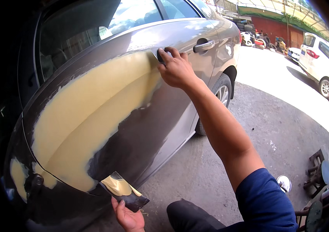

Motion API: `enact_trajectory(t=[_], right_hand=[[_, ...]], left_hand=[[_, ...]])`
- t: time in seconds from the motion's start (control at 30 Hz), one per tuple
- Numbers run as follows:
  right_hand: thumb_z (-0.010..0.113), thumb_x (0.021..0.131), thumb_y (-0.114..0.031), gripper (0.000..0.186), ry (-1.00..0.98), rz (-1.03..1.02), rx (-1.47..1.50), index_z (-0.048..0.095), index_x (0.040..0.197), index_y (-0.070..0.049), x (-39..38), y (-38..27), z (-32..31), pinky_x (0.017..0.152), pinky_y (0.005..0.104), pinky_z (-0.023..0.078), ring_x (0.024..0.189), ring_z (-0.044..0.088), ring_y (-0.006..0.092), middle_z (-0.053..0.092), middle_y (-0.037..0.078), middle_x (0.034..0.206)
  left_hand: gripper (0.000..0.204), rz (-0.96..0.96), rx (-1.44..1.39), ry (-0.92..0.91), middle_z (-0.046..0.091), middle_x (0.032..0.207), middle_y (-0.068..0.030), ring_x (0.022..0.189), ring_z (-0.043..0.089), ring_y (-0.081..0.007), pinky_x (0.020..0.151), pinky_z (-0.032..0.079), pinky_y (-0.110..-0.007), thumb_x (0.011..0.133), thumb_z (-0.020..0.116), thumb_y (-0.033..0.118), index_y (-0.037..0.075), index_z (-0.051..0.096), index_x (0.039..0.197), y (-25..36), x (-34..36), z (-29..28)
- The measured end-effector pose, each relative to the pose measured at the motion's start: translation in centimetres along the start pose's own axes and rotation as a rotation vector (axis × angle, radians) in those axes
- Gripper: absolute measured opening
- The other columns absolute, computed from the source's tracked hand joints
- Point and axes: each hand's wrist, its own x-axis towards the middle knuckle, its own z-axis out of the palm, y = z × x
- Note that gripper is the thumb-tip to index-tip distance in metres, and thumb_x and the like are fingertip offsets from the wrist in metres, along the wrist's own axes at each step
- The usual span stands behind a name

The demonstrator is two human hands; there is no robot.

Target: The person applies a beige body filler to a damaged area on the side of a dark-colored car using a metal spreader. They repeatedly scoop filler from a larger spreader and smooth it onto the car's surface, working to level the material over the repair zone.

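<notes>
A broad coat of yellow body filler (91, 104) covers much of the car door (145, 131), with dark sanded paint around it. At the coat's upper right end, my right hand (176, 67) is closed on a dark spreader (160, 56), whose edge meets the door surface left of the handle. Low in front of the door, my left hand (127, 216) grips a dark flat plate (135, 201) by its lower side. A lump of yellow filler (117, 185) lies on that plate's upper part.
The door handle (204, 46) is just right of my right hand, and the rear wheel (221, 91) stands beyond. Small stools (321, 173) sit on the concrete floor (226, 162) at lower right. A white van (323, 58) is parked farther right; tyres (245, 26) are piled behind.
</notes>
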Motion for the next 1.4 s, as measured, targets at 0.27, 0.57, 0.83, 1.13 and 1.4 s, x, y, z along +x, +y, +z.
enact_trajectory(t=[0.27, 0.57, 0.83, 1.13, 1.4], right_hand=[[0.050, 0.093, -0.030, 0.055, -0.127, -0.019, 0.044, 0.048, 0.146, -0.016, -4.1, -2.4, 0.9, 0.102, 0.0564, 0.040, 0.131, 0.039, 0.0428, 0.041, 0.007, 0.151], [0.049, 0.096, -0.035, 0.054, -0.039, 0.036, 0.042, 0.048, 0.147, -0.016, -4.3, 0.6, 0.3, 0.104, 0.0567, 0.038, 0.131, 0.041, 0.0426, 0.040, 0.010, 0.152], [0.047, 0.096, -0.033, 0.053, -0.121, 0.058, 0.072, 0.049, 0.145, -0.015, -4.1, -0.7, 1.5, 0.102, 0.0554, 0.040, 0.127, 0.042, 0.0428, 0.042, 0.010, 0.150], [0.055, 0.097, -0.022, 0.055, -0.310, -0.244, 0.868, 0.045, 0.148, -0.005, -19.3, -5.4, 1.2, 0.110, 0.0456, 0.035, 0.129, 0.041, 0.0385, 0.042, 0.021, 0.143], [0.052, 0.103, -0.020, 0.047, -0.618, -0.360, 1.179, 0.047, 0.148, -0.008, -31.7, -7.5, 4.8, 0.114, 0.0430, 0.032, 0.139, 0.038, 0.0357, 0.038, 0.020, 0.148]], left_hand=[[0.056, 0.002, -0.014, -0.019, 0.052, 0.142, -0.0092, 0.129, 0.050, -0.0246, 0.109, 0.041, -0.042, 0.090, 0.047, 0.013, 0.006, 0.043, 0.146, 0.2, 0.2, -0.4], [0.057, -0.016, 0.013, -0.013, 0.051, 0.143, -0.0089, 0.130, 0.050, -0.0244, 0.109, 0.041, -0.043, 0.090, 0.047, 0.013, 0.007, 0.042, 0.147, 0.5, 0.2, -0.2], [0.058, -0.011, -0.009, -0.003, 0.051, 0.143, -0.0088, 0.130, 0.050, -0.0243, 0.109, 0.040, -0.043, 0.090, 0.047, 0.013, 0.007, 0.041, 0.148, 0.2, 0.3, -0.2], [0.058, -0.021, 0.001, -0.023, 0.050, 0.144, -0.0097, 0.131, 0.049, -0.0248, 0.109, 0.040, -0.042, 0.091, 0.047, 0.014, 0.007, 0.040, 0.148, -0.4, 0.6, -0.2], [0.061, 0.020, 0.041, -0.024, 0.043, 0.151, -0.0122, 0.137, 0.043, -0.0271, 0.115, 0.034, -0.041, 0.095, 0.046, 0.021, 0.006, 0.034, 0.153, -1.0, 0.9, -1.5]])
